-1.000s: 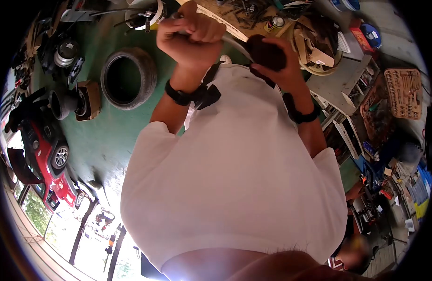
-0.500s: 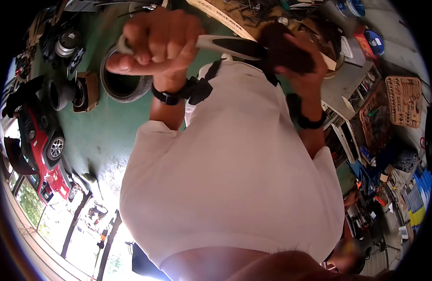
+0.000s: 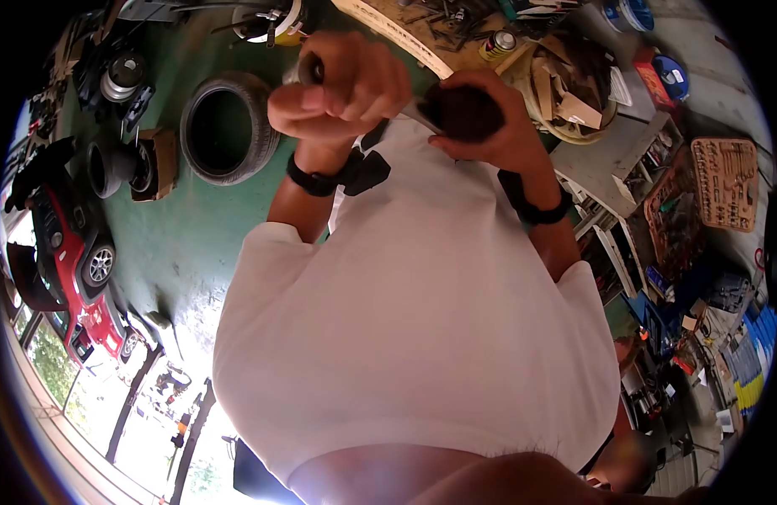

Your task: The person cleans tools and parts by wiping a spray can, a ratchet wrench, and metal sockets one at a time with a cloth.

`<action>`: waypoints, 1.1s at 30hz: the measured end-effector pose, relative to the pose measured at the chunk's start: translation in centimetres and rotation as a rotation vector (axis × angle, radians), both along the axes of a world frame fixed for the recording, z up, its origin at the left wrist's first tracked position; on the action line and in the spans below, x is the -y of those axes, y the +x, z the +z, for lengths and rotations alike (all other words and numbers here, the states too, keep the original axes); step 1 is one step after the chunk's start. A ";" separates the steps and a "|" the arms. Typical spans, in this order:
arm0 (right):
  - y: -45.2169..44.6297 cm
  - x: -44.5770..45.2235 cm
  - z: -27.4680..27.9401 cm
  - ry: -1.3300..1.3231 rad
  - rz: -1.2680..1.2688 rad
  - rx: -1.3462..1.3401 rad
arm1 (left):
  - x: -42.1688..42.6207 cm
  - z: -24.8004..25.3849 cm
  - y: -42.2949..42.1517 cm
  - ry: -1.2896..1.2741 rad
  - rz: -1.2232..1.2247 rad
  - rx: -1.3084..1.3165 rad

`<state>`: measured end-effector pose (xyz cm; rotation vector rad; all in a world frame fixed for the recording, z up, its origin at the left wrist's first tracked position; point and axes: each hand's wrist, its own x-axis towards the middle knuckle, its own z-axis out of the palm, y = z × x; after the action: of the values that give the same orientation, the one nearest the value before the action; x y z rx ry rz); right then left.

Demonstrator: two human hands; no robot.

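Observation:
My left hand (image 3: 342, 88) is closed around a grey tool. The tool's rounded end (image 3: 304, 69) pokes out at the left of the fist, and a narrow grey part (image 3: 420, 116) shows to the right. Beside it, my right hand (image 3: 510, 126) holds a dark, rounded object (image 3: 466, 114), with the thumb below and the fingers curled over the top. The grey part reaches the dark object's left edge; whether they touch cannot be made out. Both hands are raised in front of my white shirt (image 3: 422, 295), with black bands on the wrists.
On the green floor (image 3: 186, 244) lies a tyre (image 3: 228, 128). A white bucket (image 3: 283, 25) is near the top. At the right are a spray can (image 3: 497, 45), a bin of cardboard (image 3: 574, 93) and a socket set (image 3: 725, 183). A person (image 3: 624, 463) is at lower right.
Since half a second ago, my left hand has moved right and my right hand left, bringing them closer together. Less of the grey tool shows between them.

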<state>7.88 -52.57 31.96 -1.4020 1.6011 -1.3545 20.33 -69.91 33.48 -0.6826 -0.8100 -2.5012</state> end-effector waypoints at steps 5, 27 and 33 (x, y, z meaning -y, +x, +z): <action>1.0 0.8 0.8 -0.063 -0.066 0.001 | -1.7 -1.3 -0.8 -0.038 0.035 0.102; -0.9 -4.8 -2.6 0.050 -0.285 -0.055 | -4.6 -0.5 -4.5 0.031 0.068 0.233; -3.4 -8.5 -2.7 0.184 -0.059 0.355 | -5.4 -3.4 -10.3 0.110 -0.419 0.035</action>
<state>4.44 -44.09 29.22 -0.9519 1.4928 -1.3625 10.07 -64.54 30.08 -0.8441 -0.5805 -2.9113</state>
